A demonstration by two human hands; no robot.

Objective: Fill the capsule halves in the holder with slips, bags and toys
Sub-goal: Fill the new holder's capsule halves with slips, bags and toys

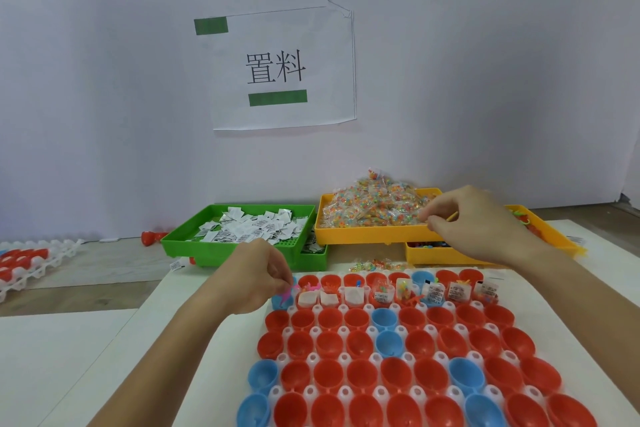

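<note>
Behind the holder (346,355) of red and blue capsule halves (398,371) on the tabletop (69,357) stood a green tray (180,239) of slips (249,227) and a yellow tray (323,218) of bags (374,204), where my right hand (474,222) pinched an orange toy (452,217) while my left hand (259,270) pinched a pink toy (287,293) over the far-left blue half (278,302).

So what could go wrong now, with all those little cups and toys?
The left hand pinches a tiny pink toy at the edge of the corner blue cup; it might slip out and land outside the holder. The right hand holds a thin orange piece over the heaped bags; if dropped there, it could be hard to find. Slips stand tall in the far-row cups, so a passing wrist might knock them out.
</note>
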